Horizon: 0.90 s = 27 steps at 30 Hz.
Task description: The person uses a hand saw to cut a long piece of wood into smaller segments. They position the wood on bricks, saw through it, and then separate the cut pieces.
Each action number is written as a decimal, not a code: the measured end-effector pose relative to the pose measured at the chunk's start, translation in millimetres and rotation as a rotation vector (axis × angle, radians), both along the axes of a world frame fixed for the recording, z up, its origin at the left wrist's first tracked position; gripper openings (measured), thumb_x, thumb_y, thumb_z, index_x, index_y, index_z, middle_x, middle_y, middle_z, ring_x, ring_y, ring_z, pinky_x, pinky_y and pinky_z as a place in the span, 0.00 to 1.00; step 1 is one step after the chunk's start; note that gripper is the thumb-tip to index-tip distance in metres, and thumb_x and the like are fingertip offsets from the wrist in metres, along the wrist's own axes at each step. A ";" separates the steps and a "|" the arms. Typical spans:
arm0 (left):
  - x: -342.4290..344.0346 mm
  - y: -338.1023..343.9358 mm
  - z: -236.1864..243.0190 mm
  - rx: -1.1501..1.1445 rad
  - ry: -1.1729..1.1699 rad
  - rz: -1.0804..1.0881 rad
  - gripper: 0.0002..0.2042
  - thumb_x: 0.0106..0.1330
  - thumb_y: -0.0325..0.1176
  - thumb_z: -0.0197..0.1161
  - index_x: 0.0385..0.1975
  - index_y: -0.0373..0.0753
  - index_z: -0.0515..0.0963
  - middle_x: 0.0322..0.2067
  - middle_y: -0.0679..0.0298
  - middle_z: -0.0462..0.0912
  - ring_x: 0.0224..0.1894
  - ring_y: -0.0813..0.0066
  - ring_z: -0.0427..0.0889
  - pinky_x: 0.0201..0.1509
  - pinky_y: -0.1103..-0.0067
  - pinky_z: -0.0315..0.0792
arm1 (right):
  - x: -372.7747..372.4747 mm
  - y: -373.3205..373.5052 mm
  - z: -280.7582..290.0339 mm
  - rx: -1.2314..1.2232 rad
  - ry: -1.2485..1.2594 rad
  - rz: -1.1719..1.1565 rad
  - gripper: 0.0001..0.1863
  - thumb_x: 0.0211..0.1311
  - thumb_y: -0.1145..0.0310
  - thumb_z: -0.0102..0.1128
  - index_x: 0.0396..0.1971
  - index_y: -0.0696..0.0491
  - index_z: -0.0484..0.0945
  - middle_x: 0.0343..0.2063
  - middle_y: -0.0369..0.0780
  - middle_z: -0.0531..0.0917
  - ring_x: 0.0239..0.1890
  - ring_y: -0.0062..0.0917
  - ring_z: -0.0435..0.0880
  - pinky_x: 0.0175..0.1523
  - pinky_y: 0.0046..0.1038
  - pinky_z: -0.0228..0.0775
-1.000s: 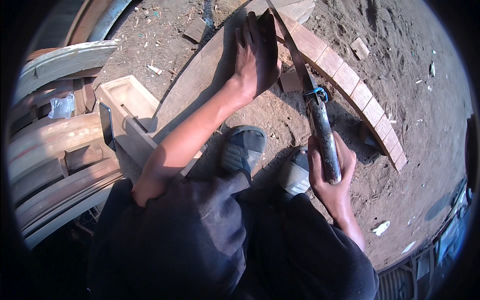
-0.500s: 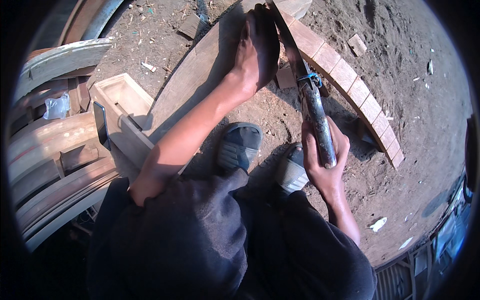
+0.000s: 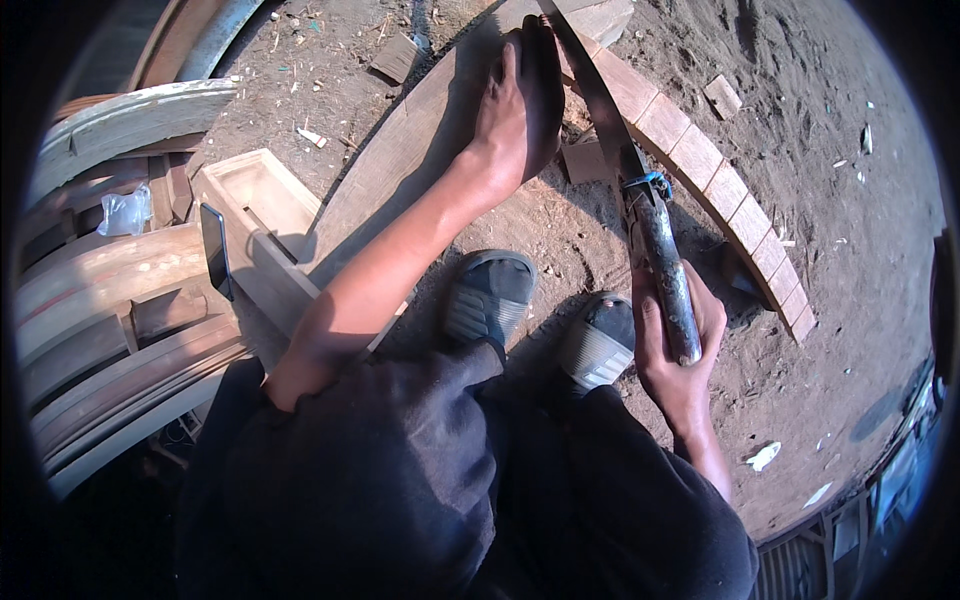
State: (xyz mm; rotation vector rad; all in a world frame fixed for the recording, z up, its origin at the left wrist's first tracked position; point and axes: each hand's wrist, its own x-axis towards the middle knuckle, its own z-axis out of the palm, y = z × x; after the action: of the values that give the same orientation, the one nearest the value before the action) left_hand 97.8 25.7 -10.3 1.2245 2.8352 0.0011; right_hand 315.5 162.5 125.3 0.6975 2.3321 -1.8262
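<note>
Head view shows your two bare hands in front of you. Your right hand point(image 3: 680, 325) is grasping the handle of a saw point(image 3: 627, 165); the fingers are closed firmly around this dark, worn handle, and a blue tie is wrapped where the handle meets the blade. The saw is in the upper middle, right of your left hand, and its blade goes up and to the left, to the top edge of the view. Your left hand point(image 3: 515, 120) is placed upon the upper part of a wide wooden board point(image 3: 400, 145), just beside the blade. Its fingers point away from you and lie in deep shadow, so I cannot tell whether they grip the board or only press on it.

On the other side of the blade, a curved wooden piece point(image 3: 697, 160), divided by cross lines into blocks, bends down to the right over the sandy ground point(image 3: 850, 250). A small wood offcut point(image 3: 585, 162) lies between your left hand and the saw. Below, your feet wear grey slippers point(image 3: 490, 295). At your left there is a long wooden box point(image 3: 265, 195), with a phone point(image 3: 214, 250) standing near it, and farther left a clear plastic bag point(image 3: 125, 213) rests on stacked curved timber point(image 3: 110, 260).
</note>
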 end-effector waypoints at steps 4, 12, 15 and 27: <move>2.2 10.9 5.4 0.357 -0.010 -0.013 0.37 0.53 0.27 0.60 0.64 0.22 0.54 0.65 0.34 0.53 0.67 0.35 0.53 0.69 0.52 0.53 | -6.2 -13.5 2.1 0.296 0.212 -0.188 0.12 0.60 0.75 0.59 0.42 0.66 0.75 0.31 0.41 0.81 0.35 0.21 0.80 0.45 0.22 0.70; 4.4 -4.5 11.3 0.194 0.050 -0.063 0.40 0.51 0.27 0.59 0.64 0.18 0.49 0.66 0.31 0.47 0.68 0.35 0.49 0.70 0.53 0.49 | -11.6 -5.3 15.2 0.144 0.109 0.043 0.07 0.58 0.77 0.55 0.34 0.64 0.75 0.23 0.40 0.76 0.27 0.16 0.74 0.35 0.20 0.67; 0.5 -6.2 8.6 0.339 -0.029 -0.015 0.40 0.53 0.28 0.58 0.65 0.18 0.48 0.67 0.31 0.44 0.70 0.34 0.44 0.71 0.51 0.46 | -18.7 -7.8 -4.0 0.184 0.117 0.035 0.05 0.57 0.77 0.55 0.32 0.64 0.75 0.21 0.39 0.75 0.24 0.16 0.72 0.32 0.20 0.65; -40.1 -2.3 15.4 0.904 -0.308 0.328 0.18 0.63 0.40 0.64 0.48 0.36 0.76 0.39 0.48 0.81 0.43 0.53 0.80 0.47 0.68 0.72 | -6.7 4.5 -60.1 0.075 0.181 -0.030 0.07 0.57 0.74 0.56 0.32 0.62 0.77 0.18 0.35 0.75 0.20 0.15 0.70 0.28 0.19 0.62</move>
State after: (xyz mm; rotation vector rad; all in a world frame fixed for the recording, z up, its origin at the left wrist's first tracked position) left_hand 57.7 23.4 5.0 0.6791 2.7284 1.4583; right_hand 308.9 167.0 65.2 0.6018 2.5283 -1.8965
